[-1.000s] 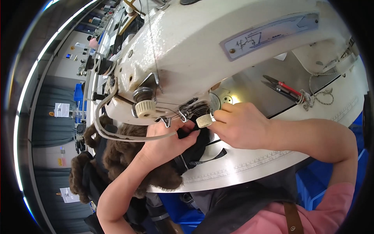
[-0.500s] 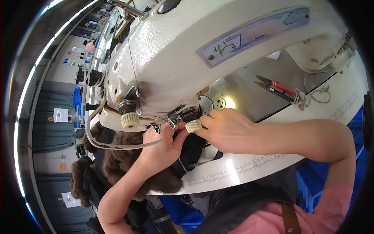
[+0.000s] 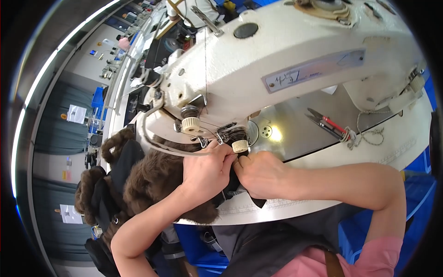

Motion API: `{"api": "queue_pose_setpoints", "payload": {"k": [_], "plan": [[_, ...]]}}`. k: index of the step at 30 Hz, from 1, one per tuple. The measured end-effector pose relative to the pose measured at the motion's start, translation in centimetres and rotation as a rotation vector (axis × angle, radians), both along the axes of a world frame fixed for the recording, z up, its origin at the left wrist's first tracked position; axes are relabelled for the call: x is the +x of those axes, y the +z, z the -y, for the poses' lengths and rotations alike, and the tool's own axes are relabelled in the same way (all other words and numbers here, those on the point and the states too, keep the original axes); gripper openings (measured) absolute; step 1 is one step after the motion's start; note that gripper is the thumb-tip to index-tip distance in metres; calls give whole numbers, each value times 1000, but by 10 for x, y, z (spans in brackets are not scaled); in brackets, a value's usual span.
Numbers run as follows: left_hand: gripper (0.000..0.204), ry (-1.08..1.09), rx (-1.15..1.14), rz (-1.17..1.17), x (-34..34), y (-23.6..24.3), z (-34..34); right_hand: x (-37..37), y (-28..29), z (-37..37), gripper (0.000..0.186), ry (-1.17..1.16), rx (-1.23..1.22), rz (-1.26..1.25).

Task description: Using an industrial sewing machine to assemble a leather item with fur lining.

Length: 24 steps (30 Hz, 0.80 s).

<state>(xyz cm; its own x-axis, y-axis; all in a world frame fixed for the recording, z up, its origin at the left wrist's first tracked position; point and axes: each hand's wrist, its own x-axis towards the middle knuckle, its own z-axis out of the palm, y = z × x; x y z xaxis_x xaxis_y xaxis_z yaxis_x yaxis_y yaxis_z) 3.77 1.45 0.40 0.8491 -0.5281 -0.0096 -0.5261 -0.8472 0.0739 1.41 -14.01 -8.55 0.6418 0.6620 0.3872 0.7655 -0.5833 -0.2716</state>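
Under the head of a white sewing machine [image 3: 300, 55], my left hand [image 3: 207, 173] pinches black fabric [image 3: 244, 196], fingertips just below the tension dials. My right hand [image 3: 258, 173], fingers curled, grips that fabric right beside it, below the lower cream knob [image 3: 240, 145]. The exact fingertips and the presser area are partly hidden by the machine and my hands. Brown fur trim [image 3: 152, 180] on dark garments lies left of my left hand. Red-handled thread snips [image 3: 330, 124] with a tied cord rest on the metal bed to the right.
The white table edge [image 3: 295, 210] with a printed ruler curves in front of me. Blue bins [image 3: 350, 244] stand below it at right and middle. A row of other workstations [image 3: 110, 69] runs along the left, beside grey curtains [image 3: 60, 134].
My right hand has come down from beside the lower knob to the fabric next to my left hand. My left hand has shifted slightly down. The whole view has also shifted.
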Motion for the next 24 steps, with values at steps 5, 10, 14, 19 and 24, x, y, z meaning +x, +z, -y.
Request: {"api": "queue_pose_setpoints", "payload": {"k": [5, 10, 14, 19, 24], "plan": [[14, -36, 123, 24, -11, 4, 5, 5, 4, 17, 26, -14, 56, -117], [13, -88, 78, 65, -12, -1, 10, 27, -3, 35, 11, -88, 209, -25], [12, -87, 60, 84, -9, -3, 9, 37, -3, 28, 7, -8, 158, 108], [11, -140, 45, 199, -17, -6, 8, 40, -11, 32, 8, 82, 134, 155], [27, -91, 138, 517, -65, -31, 14, 37, -11, 46, 13, 97, 70, 135]]}}
